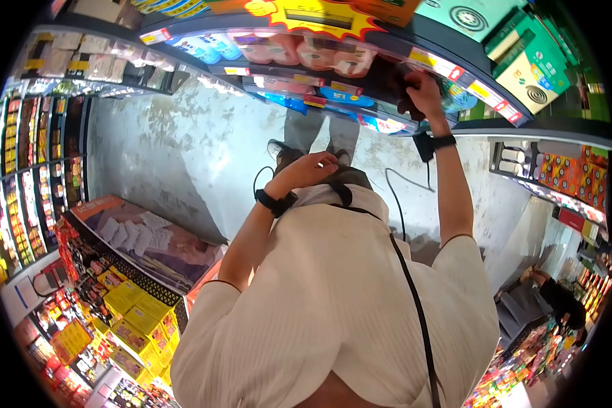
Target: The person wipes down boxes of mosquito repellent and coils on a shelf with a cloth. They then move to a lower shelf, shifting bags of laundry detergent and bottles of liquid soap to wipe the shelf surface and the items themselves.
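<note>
At the shelf front, my right hand (423,96) reaches in among the packs, its fingers bent around a dark brown thing (404,92) whose kind is lost in shadow. Just left of it are pink wrapped packs (333,58) on the same shelf. My left hand (311,170) rests in front of my waist, loosely bent with nothing visible in it. Dark bands with small black devices circle both wrists, and a black cable (415,299) runs down my light shirt.
Green boxes (534,71) stand on the upper right shelf, below a yellow promotional sign (326,17). Yellow boxes (139,319) fill a display at lower left. Another person (561,302) in dark clothes is at far right. Grey floor (156,136) lies between the shelves.
</note>
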Demonstrator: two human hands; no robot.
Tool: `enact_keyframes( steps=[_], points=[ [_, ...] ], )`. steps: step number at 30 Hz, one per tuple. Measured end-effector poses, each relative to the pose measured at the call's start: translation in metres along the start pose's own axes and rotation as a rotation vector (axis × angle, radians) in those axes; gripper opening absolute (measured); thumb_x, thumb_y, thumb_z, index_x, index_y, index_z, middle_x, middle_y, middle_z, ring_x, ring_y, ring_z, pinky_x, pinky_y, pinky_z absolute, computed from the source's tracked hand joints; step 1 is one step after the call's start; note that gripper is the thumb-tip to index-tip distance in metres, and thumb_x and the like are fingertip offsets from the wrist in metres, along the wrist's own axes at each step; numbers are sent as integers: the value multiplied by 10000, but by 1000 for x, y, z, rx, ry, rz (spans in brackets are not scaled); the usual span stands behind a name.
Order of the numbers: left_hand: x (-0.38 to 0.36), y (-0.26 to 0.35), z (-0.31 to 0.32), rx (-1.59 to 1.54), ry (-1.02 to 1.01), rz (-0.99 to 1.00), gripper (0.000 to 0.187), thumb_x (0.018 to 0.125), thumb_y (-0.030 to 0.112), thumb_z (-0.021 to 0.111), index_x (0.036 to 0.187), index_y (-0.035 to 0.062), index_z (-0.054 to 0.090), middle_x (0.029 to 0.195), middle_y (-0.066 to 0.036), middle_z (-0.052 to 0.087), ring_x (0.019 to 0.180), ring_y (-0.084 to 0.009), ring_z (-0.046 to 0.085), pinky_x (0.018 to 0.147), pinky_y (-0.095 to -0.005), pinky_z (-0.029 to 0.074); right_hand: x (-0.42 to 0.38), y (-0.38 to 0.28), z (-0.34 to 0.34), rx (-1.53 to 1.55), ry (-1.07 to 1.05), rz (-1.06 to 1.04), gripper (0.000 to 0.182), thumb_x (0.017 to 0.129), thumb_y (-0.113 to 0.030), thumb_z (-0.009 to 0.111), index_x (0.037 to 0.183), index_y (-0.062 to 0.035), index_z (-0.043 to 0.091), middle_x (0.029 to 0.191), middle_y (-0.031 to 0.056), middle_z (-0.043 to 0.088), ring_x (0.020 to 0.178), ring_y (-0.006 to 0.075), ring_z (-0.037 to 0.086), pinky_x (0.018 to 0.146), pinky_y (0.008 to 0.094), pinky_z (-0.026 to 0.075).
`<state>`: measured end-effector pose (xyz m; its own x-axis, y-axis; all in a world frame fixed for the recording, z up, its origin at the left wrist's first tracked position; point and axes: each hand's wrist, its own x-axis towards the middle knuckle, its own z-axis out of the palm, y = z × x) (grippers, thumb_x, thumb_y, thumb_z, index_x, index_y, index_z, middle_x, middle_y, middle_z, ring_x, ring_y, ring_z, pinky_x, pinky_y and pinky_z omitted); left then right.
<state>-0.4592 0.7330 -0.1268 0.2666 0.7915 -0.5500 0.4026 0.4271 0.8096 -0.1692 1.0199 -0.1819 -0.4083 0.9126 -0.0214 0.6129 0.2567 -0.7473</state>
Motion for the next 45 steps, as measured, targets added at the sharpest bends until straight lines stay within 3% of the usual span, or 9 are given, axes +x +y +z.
enact_keyframes(
  steps=[5,9,23,27,31,33,36,37,45],
  points=[
    [-2,-4,-17,-427,276,106,536,1039,304,641,1478,42,480,1294,-115,650,1106,-187,662,930,-323,539,-56,-107,35,744,-327,132,440,786,43,614,1219,-28,652,1200,48,670,1075,169,637,963,320,505],
    [1,-10,-45,-751,232,242,569,1047,294,627,1522,48,431,1361,-93,603,1159,-192,644,959,-339,558,-56,-179,78,537,-660,24,470,754,93,584,1208,-16,635,1141,67,662,1121,193,637,1019,328,501],
    [-69,-58,-211,-427,459,449,387,1102,310,519,1193,-35,670,893,-19,669,775,-92,608,683,-265,501,-22,-328,198,433,-669,144,470,873,-133,754,1295,30,626,1227,119,704,1104,218,678,1006,352,513],
    [-80,-56,-250,-491,386,352,430,1103,339,514,953,-27,684,774,0,603,720,-89,531,680,-274,452,-38,-339,213,592,-401,272,467,935,-163,696,1357,16,603,1261,105,687,1136,205,649,1019,339,504],
    [-88,-48,-282,-603,322,459,452,1106,329,500,779,22,555,721,2,531,701,-103,520,689,-282,444,-49,-327,199,1329,-106,306,442,973,-97,602,1407,-36,548,1346,106,620,1238,243,603,1053,399,493],
    [-96,-35,-300,-450,378,639,397,1107,285,488,837,9,579,763,-5,551,718,-102,527,689,-279,446,-50,-311,183,1421,-136,10,392,1001,-137,568,1381,-44,550,1337,106,619,1248,251,591,1065,421,480],
    [-117,17,-331,-362,574,727,178,1054,174,583,1041,-2,604,880,-32,603,778,-107,569,738,-268,463,-53,-367,149,1380,121,83,372,1034,-206,526,1372,-50,530,1341,105,603,1251,259,581,1082,430,456],
    [-121,36,-344,-329,705,786,176,1026,149,636,1107,-3,603,929,-46,624,798,-110,592,771,-265,477,-53,-335,143,1322,78,7,616,1036,-403,553,1512,-43,402,1468,123,533,1350,290,524,1139,479,419],
    [-106,144,-410,582,1257,1258,650,794,232,868,1357,72,586,1374,-184,545,1291,-389,512,1023,-462,481,-30,-434,105,1497,250,-277,643,1061,-488,497,1546,-80,390,1559,78,460,1428,271,441,1198,475,338]
  ],
)
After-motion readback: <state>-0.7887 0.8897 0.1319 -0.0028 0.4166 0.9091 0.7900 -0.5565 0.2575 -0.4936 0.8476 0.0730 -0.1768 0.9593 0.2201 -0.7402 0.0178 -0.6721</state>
